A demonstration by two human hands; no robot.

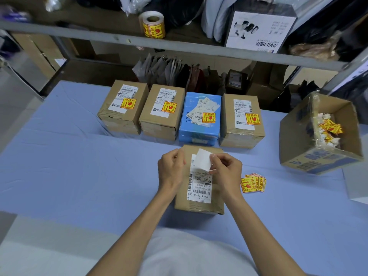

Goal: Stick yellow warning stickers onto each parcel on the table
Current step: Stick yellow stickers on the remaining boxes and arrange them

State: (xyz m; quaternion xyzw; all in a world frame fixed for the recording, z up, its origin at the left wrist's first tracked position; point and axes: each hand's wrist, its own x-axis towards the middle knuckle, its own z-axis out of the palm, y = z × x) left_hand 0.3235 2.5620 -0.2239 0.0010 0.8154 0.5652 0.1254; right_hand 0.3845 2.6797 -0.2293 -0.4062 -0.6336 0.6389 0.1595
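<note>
A brown parcel (pixel 199 204) with a white shipping label lies in front of me on the blue table (pixel 79 166). Above its far end my right hand (pixel 226 172) pinches a white square of sticker paper (pixel 203 162), its blank side toward me. My left hand (pixel 172 170) is closed beside it, fingertips at the paper's left edge; what it holds is hidden. A small fan of yellow warning stickers (pixel 253 182) lies right of the parcel. Behind stand a row of parcels, three brown (pixel 123 108) (pixel 162 114) (pixel 242 120) and one blue (pixel 201 118), each bearing a yellow sticker.
An open cardboard box (pixel 318 134) with crumpled backing paper and sticker scraps sits at the table's right. A roll of yellow stickers (pixel 153 24) stands on the metal shelf (pixel 179 46) behind, next to a white scanner box (pixel 258 30) and bags.
</note>
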